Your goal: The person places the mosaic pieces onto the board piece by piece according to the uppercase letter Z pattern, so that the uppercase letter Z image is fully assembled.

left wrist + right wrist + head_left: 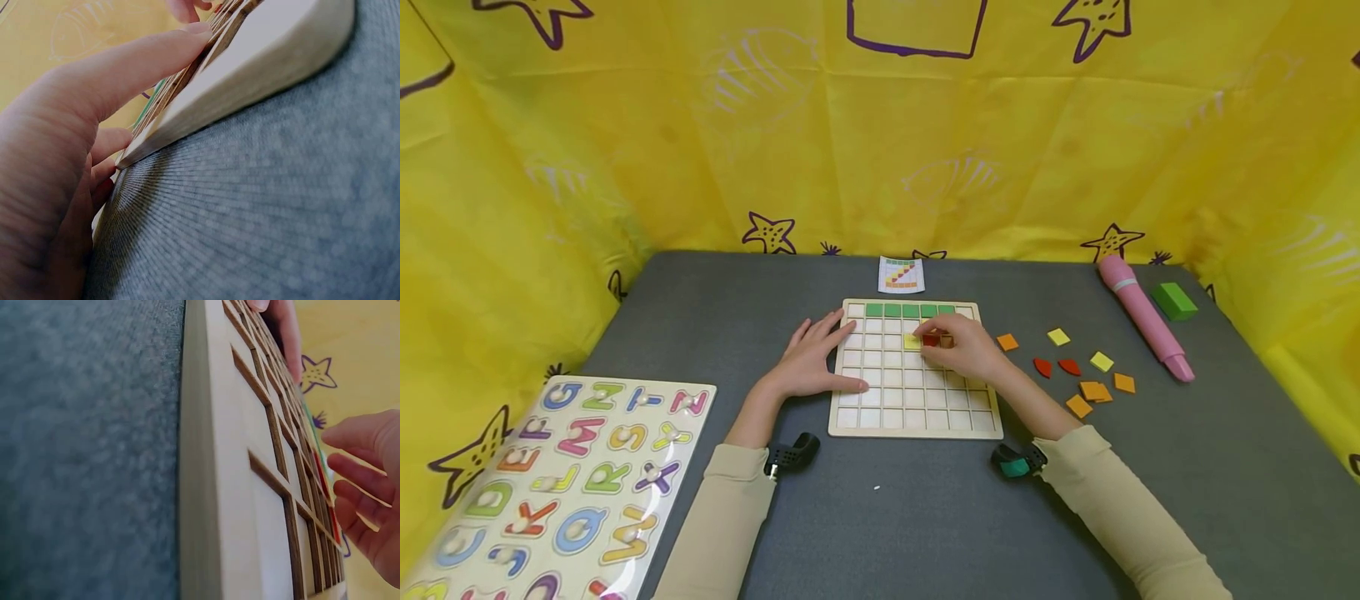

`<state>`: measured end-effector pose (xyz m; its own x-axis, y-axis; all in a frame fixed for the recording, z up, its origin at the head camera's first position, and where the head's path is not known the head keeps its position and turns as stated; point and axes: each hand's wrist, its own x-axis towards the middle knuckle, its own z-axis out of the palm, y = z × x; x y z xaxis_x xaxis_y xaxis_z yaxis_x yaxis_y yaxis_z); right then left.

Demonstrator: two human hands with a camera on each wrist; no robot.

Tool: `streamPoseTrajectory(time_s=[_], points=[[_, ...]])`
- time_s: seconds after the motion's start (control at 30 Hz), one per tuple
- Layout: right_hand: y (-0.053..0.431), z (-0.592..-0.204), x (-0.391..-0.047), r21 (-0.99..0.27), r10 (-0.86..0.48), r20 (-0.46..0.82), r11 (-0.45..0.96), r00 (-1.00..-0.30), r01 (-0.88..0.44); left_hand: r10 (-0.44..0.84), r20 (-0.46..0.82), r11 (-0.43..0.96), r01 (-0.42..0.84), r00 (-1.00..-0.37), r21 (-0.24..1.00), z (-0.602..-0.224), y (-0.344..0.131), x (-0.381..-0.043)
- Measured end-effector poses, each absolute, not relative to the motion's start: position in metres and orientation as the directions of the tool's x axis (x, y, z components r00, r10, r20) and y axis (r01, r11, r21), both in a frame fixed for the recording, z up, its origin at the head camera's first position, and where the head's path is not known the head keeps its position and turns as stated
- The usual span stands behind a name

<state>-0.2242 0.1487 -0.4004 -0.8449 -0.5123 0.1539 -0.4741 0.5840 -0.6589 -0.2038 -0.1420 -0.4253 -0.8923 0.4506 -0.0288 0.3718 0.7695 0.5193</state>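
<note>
Currently, I see the left hand [811, 364] spread, gripping nothing, at the left edge of the wooden grid board [916, 433] on the grey table [880, 542]; the right hand [962, 346], loosely curved and seemingly empty, is over it beside a yellow square tile [911, 342].

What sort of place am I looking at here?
Probably a children's play or learning corner, though I can't be sure. Starfish-print yellow cloth hangs behind a dark grey table, where an alphabet peg puzzle lies beside a wooden grid board partly filled with coloured tiles.
</note>
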Motion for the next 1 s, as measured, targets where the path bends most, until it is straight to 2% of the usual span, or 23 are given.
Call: streamPoseTrajectory(time_s=[0.37,0.67,1.0], points=[[0.189,-0.404,-0.214,-0.652,-0.408,0.208,0.620,-0.889,-0.437,0.446,-0.027,0.768,0.368,-0.894,0.524,-0.424,-0.142,-0.203],[0.235,-0.403,-0.207,-0.626,-0.348,0.196,0.675,-0.917,-0.390,0.437,-0.042,0.782,0.357,-0.898,0.511,-0.429,-0.143,-0.204],[0.295,-0.391,-0.185,-0.492,-0.323,0.203,0.783,-0.924,-0.381,0.444,-0.032,0.776,0.366,-0.896,0.514,-0.427,-0.141,-0.205]])
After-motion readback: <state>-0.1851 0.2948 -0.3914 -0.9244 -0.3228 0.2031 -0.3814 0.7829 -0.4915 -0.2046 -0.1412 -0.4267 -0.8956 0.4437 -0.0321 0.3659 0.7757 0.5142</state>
